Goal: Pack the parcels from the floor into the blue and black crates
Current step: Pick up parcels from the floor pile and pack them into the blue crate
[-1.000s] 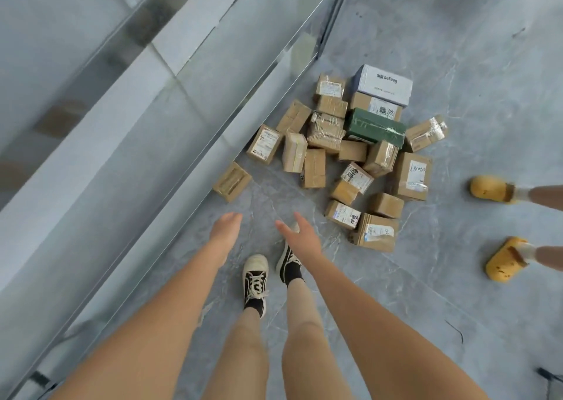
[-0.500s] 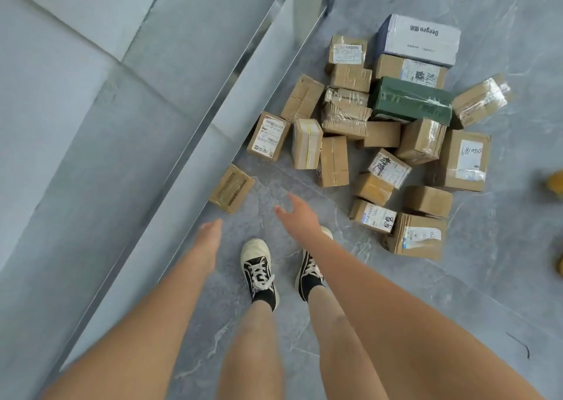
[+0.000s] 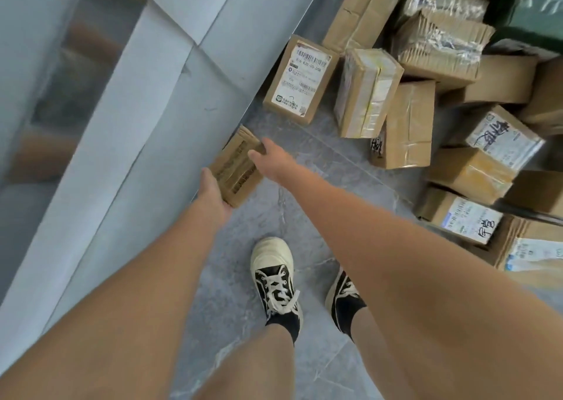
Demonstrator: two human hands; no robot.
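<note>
Two sneakers [image 3: 275,280] planted on grey floor [image 3: 262,223]. Left hand [image 3: 213,191] cups near end of small parcel [image 3: 236,168] at foot of wall [image 3: 170,119]; right hand [image 3: 272,160] on far side, fingers wrapping edge. Beyond, pile of parcels [image 3: 420,95] covers floor's far right.

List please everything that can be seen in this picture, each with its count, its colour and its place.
small box: one, brown, on the floor by the wall, between both hands
labelled box: one, brown with white label, by the wall, beyond the small box
other boxes: at least ten, brown, piled at right, several cut off by the frame
green box: one, dark green, top right corner
floor: grey marble tiles
wall: grey, glossy, at left
shoes: two, cream and black, bottom centre
left hand: on the small box's near end
right hand: on its right side
</note>
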